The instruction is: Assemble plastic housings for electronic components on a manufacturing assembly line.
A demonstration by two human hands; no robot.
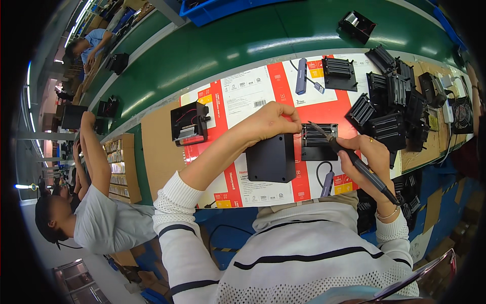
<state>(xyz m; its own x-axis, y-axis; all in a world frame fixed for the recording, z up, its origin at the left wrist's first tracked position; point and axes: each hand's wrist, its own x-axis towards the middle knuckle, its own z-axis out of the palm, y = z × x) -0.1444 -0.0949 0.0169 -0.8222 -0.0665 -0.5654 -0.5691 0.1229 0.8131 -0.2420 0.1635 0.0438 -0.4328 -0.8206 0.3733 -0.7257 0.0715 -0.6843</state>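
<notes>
My right hand (368,154) grips a soldering iron (362,167) by its dark handle, the metal tip pointing up and left. The tip is over the top edge of a black ribbed part (319,142). My left hand (277,121) is closed in a pinch just left of that tip; what its fingertips hold is too small to make out. Below the left hand, beside the ribbed part, stands a plain black box (271,159). An open black housing (190,123) with red wires and a silvery piece lies left of my left forearm.
Several black ribbed parts (387,129) are heaped on the right. Red-and-white printed sheets (253,116) cover the work surface. A green belt (217,66) runs beyond, with a blue bin (223,11) and another housing (357,26). Another person (109,220) works at the left.
</notes>
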